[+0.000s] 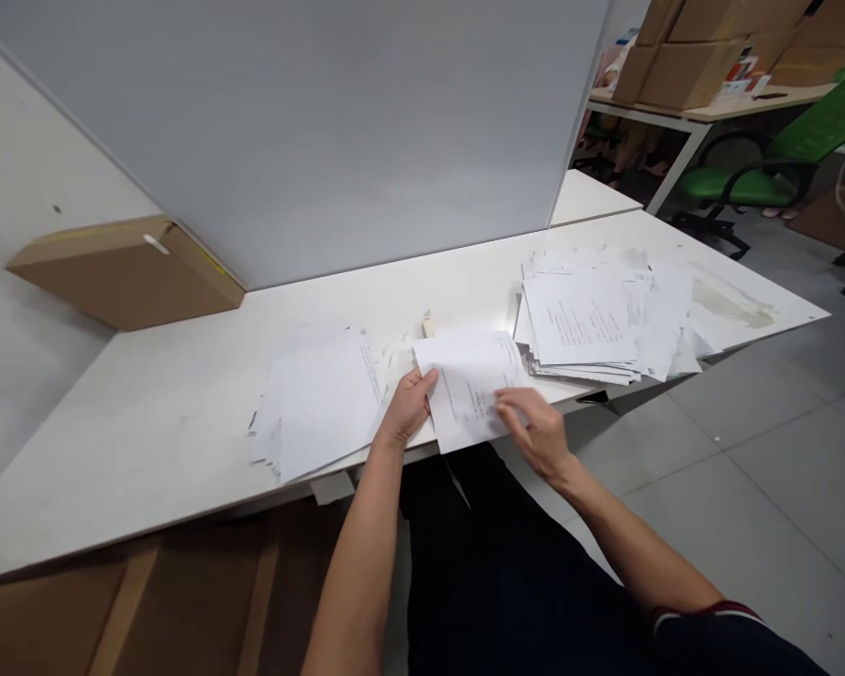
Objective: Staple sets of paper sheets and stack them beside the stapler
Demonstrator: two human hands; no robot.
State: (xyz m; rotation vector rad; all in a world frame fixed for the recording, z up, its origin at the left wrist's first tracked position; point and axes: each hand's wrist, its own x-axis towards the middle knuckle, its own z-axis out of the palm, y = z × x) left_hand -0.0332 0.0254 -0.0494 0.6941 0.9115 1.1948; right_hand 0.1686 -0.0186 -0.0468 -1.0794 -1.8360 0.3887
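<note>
My left hand (411, 404) is closed on the left edge of a printed sheet of paper (465, 376), thumb on the front face. The sheet is held tilted over the front edge of the desk, and whether more sheets lie behind it cannot be told. My right hand (539, 434) is at the sheet's right side, its fingers curled together, slightly blurred, over the print. Whether they pinch the paper is unclear. Left of my hands lies a loose stack of papers (324, 404), mostly blank side up. To the right is a thicker, uneven pile of printed papers (581, 319).
A small beige object (427, 324) lies on the white desk (183, 404) behind the held sheet. A grey-white panel (366, 122) stands along the back. One cardboard box (127, 272) leans at the left. Beyond are stacked boxes (690, 70) and a green chair (753, 183).
</note>
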